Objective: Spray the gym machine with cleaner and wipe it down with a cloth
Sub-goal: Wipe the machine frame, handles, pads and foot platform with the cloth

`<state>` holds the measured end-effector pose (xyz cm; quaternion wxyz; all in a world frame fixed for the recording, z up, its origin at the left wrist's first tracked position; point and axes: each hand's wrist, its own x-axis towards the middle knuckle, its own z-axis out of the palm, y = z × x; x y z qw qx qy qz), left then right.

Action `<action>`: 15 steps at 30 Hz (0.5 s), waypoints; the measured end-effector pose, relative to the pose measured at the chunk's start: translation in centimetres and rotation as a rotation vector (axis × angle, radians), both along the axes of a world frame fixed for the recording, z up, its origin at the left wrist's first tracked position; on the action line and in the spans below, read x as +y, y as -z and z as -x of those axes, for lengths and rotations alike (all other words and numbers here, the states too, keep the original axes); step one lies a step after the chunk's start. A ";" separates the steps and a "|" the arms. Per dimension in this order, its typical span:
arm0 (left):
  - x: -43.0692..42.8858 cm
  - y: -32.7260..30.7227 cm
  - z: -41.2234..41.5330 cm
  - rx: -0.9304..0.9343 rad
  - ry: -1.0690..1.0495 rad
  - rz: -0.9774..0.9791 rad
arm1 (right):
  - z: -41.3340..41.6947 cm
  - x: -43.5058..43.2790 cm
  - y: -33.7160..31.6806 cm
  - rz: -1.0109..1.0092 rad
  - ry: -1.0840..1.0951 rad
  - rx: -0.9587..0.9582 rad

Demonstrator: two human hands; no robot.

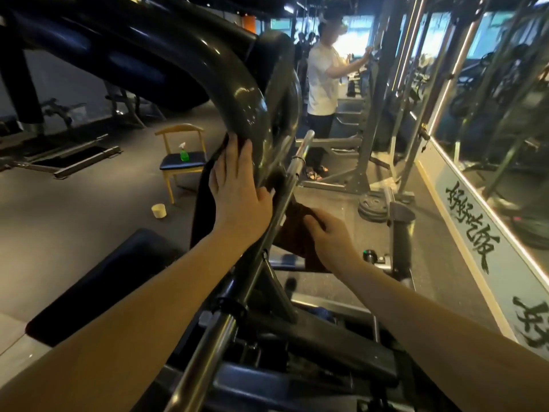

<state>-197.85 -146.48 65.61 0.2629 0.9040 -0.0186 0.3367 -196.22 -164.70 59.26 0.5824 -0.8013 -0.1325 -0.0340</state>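
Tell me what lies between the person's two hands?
A shiny chrome bar slants between the left hand and the right hand gripping a brown cloth; head view.

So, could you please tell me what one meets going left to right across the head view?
Paper cup → green spray bottle → left hand → right hand gripping the cloth → weight plates on the floor → mirror.

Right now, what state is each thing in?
Spray bottle: upright on the chair seat, unheld.
Cloth: gripped by the right hand, hanging beside the steel bar.
Left hand: pressed flat on dark fabric over the curved frame.
Cup: upright on the floor.
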 end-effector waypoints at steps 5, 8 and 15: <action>-7.5 6.3 1.8 0.206 0.129 -0.041 | 1.8 -5.6 4.5 -0.054 0.068 0.339; -10.8 11.1 2.4 0.528 0.236 0.215 | 3.4 -8.4 7.4 -0.182 0.040 0.442; -14.1 19.2 4.9 0.960 0.388 0.611 | 7.0 -13.0 14.2 -0.303 0.013 0.658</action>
